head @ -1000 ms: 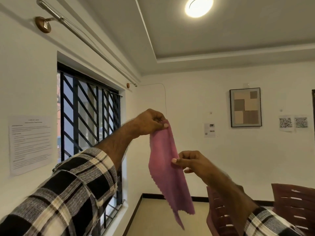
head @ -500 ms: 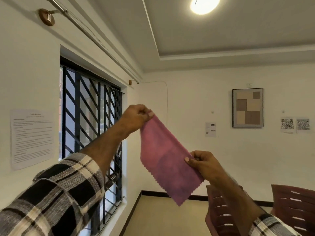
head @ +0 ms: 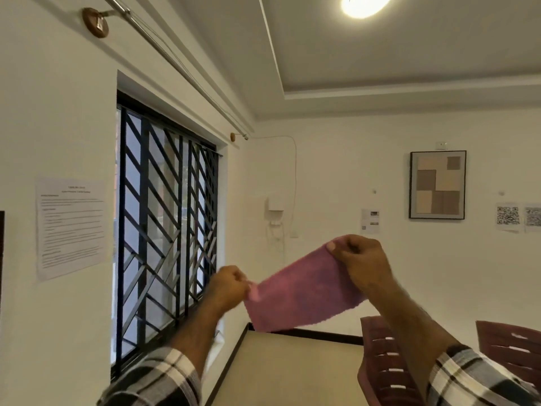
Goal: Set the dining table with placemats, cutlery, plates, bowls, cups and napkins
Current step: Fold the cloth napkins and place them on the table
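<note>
Between my two hands the pink napkin [head: 301,291] hangs stretched in the air. My left hand [head: 229,284] pinches its lower left corner; my right hand [head: 358,259], higher, pinches the upper right corner. Behind it are the barred window [head: 167,230], white wall and two maroon chairs [head: 383,361].

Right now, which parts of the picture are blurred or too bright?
Head view: the left hand and its sleeve are motion-blurred; the ceiling lamp glares white; the pink napkin is soft; the curtain rod bows from wide-angle distortion.
</note>
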The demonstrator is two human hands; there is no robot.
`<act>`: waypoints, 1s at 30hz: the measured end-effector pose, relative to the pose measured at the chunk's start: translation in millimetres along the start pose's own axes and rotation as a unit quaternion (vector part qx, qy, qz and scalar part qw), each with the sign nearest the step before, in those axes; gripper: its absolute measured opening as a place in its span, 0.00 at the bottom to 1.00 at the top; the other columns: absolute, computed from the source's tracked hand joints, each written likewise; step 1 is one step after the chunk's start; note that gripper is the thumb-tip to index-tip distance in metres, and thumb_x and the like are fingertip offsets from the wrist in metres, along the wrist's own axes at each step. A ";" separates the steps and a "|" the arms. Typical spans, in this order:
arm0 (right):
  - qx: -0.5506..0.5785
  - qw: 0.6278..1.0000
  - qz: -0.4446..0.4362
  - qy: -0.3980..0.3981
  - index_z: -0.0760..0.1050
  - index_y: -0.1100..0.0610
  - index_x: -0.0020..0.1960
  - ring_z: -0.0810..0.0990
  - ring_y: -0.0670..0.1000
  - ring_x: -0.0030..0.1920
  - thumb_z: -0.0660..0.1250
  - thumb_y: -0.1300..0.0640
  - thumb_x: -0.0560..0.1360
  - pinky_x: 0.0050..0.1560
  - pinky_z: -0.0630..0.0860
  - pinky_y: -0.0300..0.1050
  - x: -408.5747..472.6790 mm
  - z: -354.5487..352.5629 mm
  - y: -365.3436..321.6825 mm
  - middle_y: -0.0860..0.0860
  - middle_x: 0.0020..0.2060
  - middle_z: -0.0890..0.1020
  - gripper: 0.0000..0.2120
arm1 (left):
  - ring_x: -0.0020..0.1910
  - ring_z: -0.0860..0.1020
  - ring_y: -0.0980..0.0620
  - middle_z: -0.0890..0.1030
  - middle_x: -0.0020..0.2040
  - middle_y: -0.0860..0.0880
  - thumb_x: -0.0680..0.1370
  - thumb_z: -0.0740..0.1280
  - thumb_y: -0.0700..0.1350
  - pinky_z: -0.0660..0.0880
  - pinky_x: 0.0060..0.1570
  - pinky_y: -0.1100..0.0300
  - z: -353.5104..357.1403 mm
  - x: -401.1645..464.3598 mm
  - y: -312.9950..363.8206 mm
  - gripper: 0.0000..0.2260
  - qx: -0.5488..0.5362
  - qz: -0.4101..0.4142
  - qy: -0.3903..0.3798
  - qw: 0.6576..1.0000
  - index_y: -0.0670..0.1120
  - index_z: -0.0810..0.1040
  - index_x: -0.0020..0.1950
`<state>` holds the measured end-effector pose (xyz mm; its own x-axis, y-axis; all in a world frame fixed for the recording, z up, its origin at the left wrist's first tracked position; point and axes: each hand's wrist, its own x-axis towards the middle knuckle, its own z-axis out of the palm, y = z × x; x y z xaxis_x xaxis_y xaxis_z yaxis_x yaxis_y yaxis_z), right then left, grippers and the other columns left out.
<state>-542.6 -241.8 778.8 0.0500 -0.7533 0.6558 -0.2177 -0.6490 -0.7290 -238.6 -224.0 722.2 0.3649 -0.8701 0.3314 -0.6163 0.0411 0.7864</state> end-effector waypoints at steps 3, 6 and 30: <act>-0.116 0.988 -0.038 -0.095 0.86 0.46 0.47 0.83 0.44 0.45 0.74 0.49 0.79 0.43 0.74 0.37 1.7 22.4 -6.8 0.42 0.42 0.86 0.04 | 0.67 0.77 0.54 0.79 0.65 0.55 0.74 0.80 0.46 0.78 0.61 0.55 37.7 -14.5 5.8 0.21 -0.123 0.103 -0.107 0.981 0.55 0.79 0.65; -0.155 0.979 -0.044 -0.122 0.87 0.47 0.48 0.83 0.43 0.45 0.75 0.50 0.78 0.44 0.74 0.37 3.7 32.4 -4.8 0.42 0.43 0.86 0.02 | 0.63 0.84 0.47 0.86 0.61 0.46 0.75 0.81 0.50 0.82 0.61 0.49 66.7 -27.8 31.4 0.21 -0.286 0.138 -0.192 0.928 0.49 0.82 0.66; -0.110 0.973 0.201 -0.036 0.85 0.58 0.47 0.87 0.56 0.48 0.78 0.63 0.74 0.49 0.85 0.55 -19.1 -83.2 79.5 0.55 0.42 0.88 0.04 | 0.53 0.85 0.49 0.88 0.50 0.49 0.80 0.76 0.50 0.83 0.55 0.53 34.3 3.7 105.1 0.08 -0.278 0.193 -0.132 0.931 0.49 0.88 0.56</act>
<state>-641.9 -270.1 724.7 -0.0159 -0.9518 0.3062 -0.4369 -0.2688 -0.8584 -325.9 -239.7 788.2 -0.0394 -0.8253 0.5633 -0.1814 0.5603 0.8082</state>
